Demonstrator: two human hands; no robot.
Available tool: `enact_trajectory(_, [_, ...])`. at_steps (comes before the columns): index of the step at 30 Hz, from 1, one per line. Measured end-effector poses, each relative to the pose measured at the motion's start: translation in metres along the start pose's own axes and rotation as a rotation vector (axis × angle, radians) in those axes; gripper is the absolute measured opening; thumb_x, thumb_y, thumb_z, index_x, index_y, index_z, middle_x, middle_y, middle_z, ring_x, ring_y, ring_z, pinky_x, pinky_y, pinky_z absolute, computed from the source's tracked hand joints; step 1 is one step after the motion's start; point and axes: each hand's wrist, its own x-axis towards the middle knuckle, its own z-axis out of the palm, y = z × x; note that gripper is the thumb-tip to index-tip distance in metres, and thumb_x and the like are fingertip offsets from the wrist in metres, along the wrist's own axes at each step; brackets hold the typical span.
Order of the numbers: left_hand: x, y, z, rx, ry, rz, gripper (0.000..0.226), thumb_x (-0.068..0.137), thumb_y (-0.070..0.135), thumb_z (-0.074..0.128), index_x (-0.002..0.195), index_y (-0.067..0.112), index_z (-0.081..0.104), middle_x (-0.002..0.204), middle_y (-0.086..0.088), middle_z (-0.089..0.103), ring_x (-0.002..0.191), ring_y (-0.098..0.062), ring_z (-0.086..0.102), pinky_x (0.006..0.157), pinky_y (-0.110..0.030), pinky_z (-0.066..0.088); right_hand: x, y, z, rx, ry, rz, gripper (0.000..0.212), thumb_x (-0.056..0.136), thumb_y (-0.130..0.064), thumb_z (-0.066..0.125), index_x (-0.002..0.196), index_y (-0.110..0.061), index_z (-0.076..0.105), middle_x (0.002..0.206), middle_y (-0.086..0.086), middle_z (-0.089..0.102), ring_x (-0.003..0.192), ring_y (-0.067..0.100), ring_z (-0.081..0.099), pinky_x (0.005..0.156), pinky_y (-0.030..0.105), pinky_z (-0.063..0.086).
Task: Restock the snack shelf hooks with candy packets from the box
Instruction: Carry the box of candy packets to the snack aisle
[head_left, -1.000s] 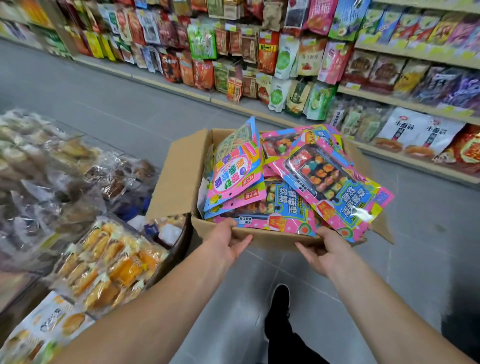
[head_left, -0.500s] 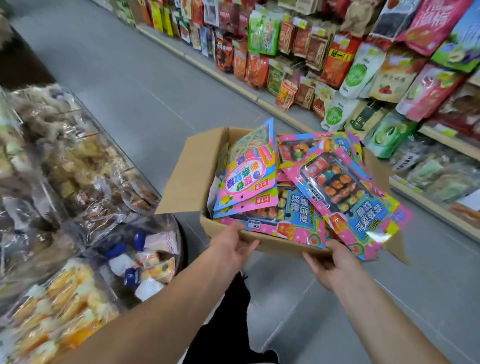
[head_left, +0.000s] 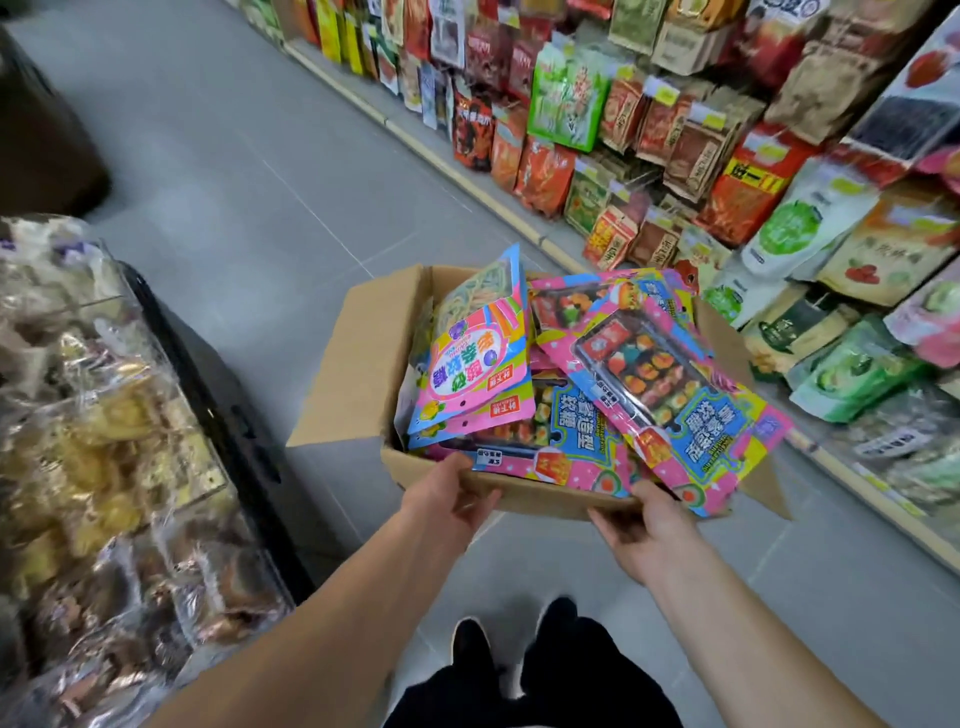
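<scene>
Grey floor tiles (head_left: 270, 218) run down a shop aisle, with snack shelves (head_left: 701, 130) of hanging bags along our right and clear-wrapped pastry bags (head_left: 88, 441) heaped on a display at our left. We carry an open cardboard box (head_left: 363, 364) above the floor, between the two displays. Our left hand (head_left: 449, 499) grips its near left corner, thumb on the near wall and fingers curled under; our right hand (head_left: 641, 525) holds the near right edge, fingers tucked beneath the box. Pink and blue candy packets (head_left: 670, 384) fill it to overflowing, one upright packet (head_left: 480, 353) leaning at the left and another hanging over the near right edge. Our black shoes (head_left: 470, 649) show below
</scene>
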Motion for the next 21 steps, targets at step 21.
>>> enact_trajectory(21, [0.150, 0.334, 0.201, -0.269, 0.103, 0.029, 0.031, 0.088, 0.009, 0.063, 0.116, 0.000, 0.051, 0.086, -0.019, 0.062, 0.070, -0.033, 0.064, 0.044, -0.040, 0.054, 0.162, -0.182, 0.413, -0.318, -0.087, 0.089, 0.027, 0.095, -0.010, 0.057, 0.121, -0.007, 0.053, 0.111, 0.019, 0.059, 0.121, 0.033, 0.057, 0.093, 0.047, 0.051])
